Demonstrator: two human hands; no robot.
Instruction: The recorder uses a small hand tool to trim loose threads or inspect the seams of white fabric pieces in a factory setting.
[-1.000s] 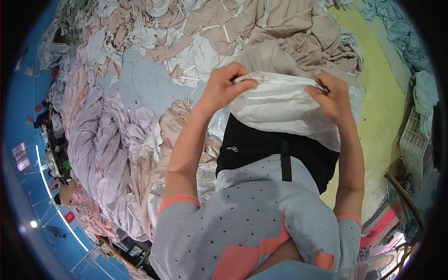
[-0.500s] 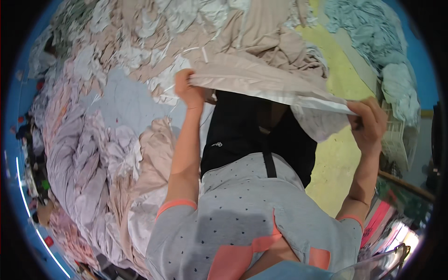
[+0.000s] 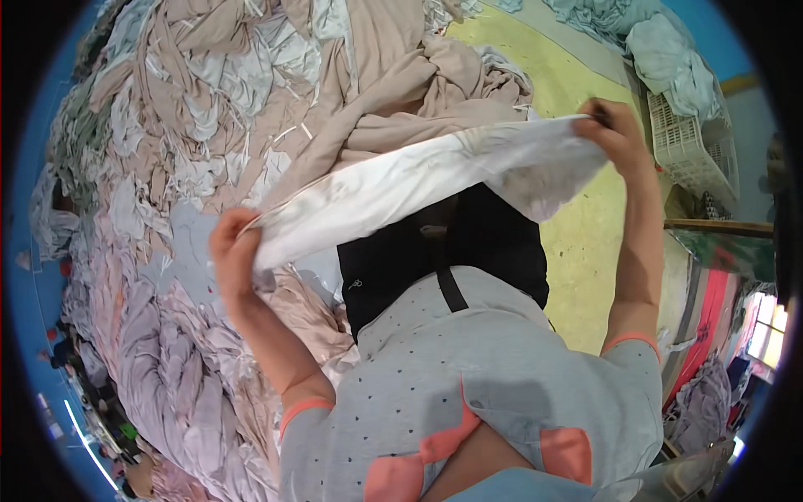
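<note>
A white cloth (image 3: 381, 192) is stretched between my two hands over my lap, slanting up from left to right. My left hand (image 3: 235, 251) is closed on its left end, low beside my black trousers. On the far right, my right hand (image 3: 615, 138) pinches the other end, with a loose white flap hanging below the edge. Beige fabric (image 3: 401, 134) lies bunched just beyond the cloth. Whether the beige fabric joins the white cloth is hidden behind the raised edge.
Heaps of beige and white fabric (image 3: 251, 92) spread ahead, and lilac fabric (image 3: 167, 360) piles up at my left. The yellow floor (image 3: 577, 243) shows at my right. A white plastic basket (image 3: 690, 146) holding pale green cloth stands at the far right, near a wooden bar (image 3: 719, 226).
My left hand has moved left and nearer to me, while my right hand has risen. The held cloth now tilts the other way, showing more of its white side. The view has shifted too.
</note>
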